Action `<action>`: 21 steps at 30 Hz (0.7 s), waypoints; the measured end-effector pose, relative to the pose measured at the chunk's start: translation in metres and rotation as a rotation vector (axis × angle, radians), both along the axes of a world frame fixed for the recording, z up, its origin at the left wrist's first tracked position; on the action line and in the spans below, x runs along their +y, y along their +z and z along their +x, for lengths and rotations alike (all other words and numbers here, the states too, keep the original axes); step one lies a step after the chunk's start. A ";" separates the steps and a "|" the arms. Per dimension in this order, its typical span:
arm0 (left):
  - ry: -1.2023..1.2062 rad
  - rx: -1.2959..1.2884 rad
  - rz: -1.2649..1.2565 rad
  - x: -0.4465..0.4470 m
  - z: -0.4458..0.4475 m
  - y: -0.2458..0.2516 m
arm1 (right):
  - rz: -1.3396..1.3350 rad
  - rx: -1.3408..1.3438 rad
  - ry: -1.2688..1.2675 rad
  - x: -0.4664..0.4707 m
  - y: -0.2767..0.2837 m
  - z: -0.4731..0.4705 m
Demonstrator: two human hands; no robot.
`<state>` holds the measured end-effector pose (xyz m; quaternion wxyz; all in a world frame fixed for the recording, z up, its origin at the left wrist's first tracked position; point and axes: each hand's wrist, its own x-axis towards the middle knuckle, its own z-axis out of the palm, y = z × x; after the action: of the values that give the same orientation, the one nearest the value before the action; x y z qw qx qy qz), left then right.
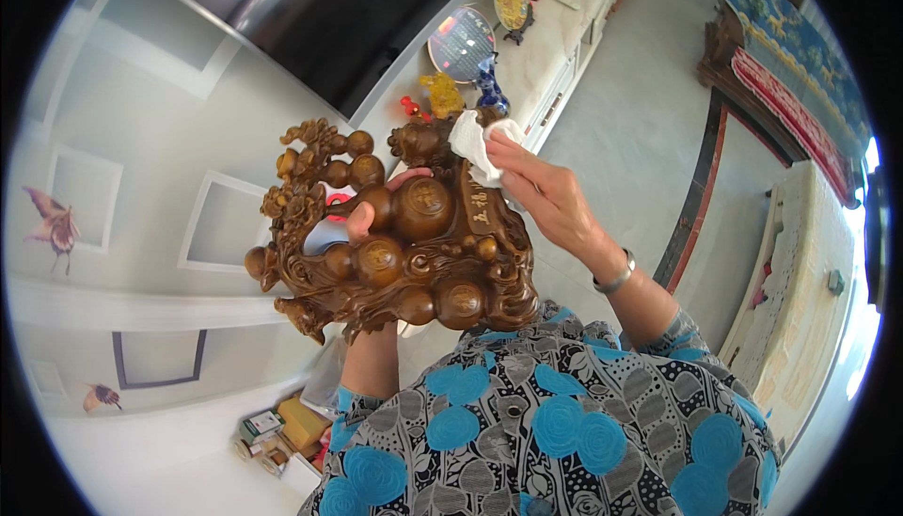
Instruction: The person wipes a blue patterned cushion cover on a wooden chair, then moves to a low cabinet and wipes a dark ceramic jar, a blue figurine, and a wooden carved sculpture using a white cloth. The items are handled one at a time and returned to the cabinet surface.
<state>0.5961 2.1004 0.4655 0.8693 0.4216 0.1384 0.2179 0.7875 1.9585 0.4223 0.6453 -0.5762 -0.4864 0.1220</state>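
Observation:
A large brown carved ornament [430, 255] with several gourds, flowers and branches is held up in front of my chest, lying tilted. My left hand [362, 220] grips it from behind; the thumb and a finger show through gaps around a gourd, while the palm is hidden. Against the ornament's upper right end, my right hand [543, 188] presses a crumpled white cloth [474, 145]. A raised plaque [481, 198] on the carving bears writing.
Beyond the ornament runs a white cabinet [557, 29] holding a blue vase [490, 85], a yellow figurine [444, 95], a round plaque [462, 43] and a decorative plate on a stand [513, 2]. A television [367, 15] hangs above it. Boxes [300, 421] lie at lower left; a covered table [790, 304] stands right.

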 end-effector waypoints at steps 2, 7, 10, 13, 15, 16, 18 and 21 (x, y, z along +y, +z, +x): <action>0.013 0.025 0.036 0.001 -0.001 0.002 | 0.010 -0.034 0.074 -0.013 0.011 -0.010; 0.030 -0.019 0.064 -0.003 0.004 0.004 | -0.119 -0.382 0.221 -0.042 0.036 -0.029; 0.089 -0.050 0.146 -0.006 0.007 0.009 | -0.017 -0.566 0.249 -0.041 0.048 -0.039; 0.116 -0.091 0.153 -0.011 0.008 0.016 | -0.050 -0.610 0.391 -0.034 0.066 -0.045; 0.135 -0.087 0.153 -0.015 0.006 0.020 | -0.003 -0.548 0.442 -0.025 0.081 -0.042; 0.134 -0.079 0.152 -0.016 0.005 0.021 | 0.014 -0.480 0.474 -0.021 0.088 -0.041; 0.127 -0.052 0.225 -0.019 0.004 0.023 | 0.084 -0.312 0.517 -0.016 0.102 -0.044; 0.127 0.018 0.407 -0.022 0.003 0.022 | 0.247 -0.361 0.510 -0.006 0.109 -0.067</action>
<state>0.5987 2.0782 0.4879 0.7493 0.5809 0.1257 0.2921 0.7202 1.9528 0.5315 0.5622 -0.3657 -0.7327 0.1156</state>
